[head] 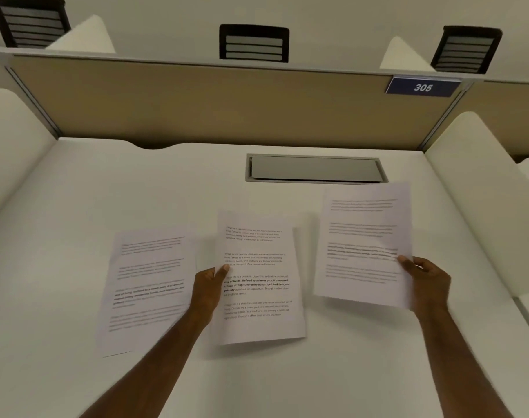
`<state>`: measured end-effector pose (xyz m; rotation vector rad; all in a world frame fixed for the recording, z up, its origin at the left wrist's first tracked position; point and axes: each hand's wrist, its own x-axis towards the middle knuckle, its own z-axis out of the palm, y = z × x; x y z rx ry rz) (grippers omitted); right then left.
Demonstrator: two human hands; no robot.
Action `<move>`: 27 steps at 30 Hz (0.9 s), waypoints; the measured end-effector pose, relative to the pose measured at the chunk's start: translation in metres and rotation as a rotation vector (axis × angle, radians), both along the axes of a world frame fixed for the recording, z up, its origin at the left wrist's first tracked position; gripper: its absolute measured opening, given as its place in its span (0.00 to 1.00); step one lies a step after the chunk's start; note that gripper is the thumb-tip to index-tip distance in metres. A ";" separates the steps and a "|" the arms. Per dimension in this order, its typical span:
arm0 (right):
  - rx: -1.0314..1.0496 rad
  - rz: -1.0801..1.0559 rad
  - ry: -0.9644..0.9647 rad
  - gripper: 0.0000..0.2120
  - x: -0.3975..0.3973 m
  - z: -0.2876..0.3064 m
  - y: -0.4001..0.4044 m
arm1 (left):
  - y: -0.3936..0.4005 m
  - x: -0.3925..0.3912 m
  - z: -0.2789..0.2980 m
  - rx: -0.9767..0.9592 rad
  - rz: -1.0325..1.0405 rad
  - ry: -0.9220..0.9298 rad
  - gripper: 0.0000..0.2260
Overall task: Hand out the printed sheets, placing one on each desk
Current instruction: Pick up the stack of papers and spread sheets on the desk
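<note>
Three printed sheets show over a white desk [76, 206]. My left hand [207, 289] grips the left edge of the middle sheet [258, 279], thumb on top. A blurred sheet [147, 285] lies to the left of that hand, partly behind my forearm; whether it rests on the desk or hangs from the hand I cannot tell. My right hand [427, 283] pinches the right edge of another blurred sheet [362, 242], held a little above the desk at the right.
A grey cable-tray lid [316, 168] is set in the desk behind the sheets. A tan partition [197, 104] with a blue "305" plate [423, 87] closes the back. White side dividers [480, 188] flank the desk. Black chair backs [254, 43] stand beyond.
</note>
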<state>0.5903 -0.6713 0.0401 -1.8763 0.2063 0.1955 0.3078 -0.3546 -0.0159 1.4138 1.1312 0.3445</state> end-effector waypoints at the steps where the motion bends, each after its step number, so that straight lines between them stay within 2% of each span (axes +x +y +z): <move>1: 0.029 -0.029 0.001 0.11 0.006 0.002 -0.011 | -0.002 0.005 -0.001 0.002 -0.011 0.018 0.13; 4: 0.135 -0.078 0.037 0.08 0.015 0.005 -0.034 | -0.008 0.018 -0.002 0.029 -0.047 0.051 0.14; 6: 0.167 -0.090 0.074 0.10 0.017 0.003 -0.042 | -0.012 0.026 -0.001 0.059 -0.069 0.079 0.14; 16: 0.085 -0.032 0.147 0.13 0.014 -0.039 -0.026 | -0.006 0.028 -0.002 0.127 -0.138 0.193 0.18; 21: -0.021 0.004 0.142 0.10 0.019 -0.052 -0.018 | 0.006 0.018 -0.003 0.295 -0.297 0.342 0.25; 27: -0.343 0.076 0.064 0.14 0.022 -0.057 -0.018 | 0.009 0.011 -0.006 0.472 -0.306 0.451 0.24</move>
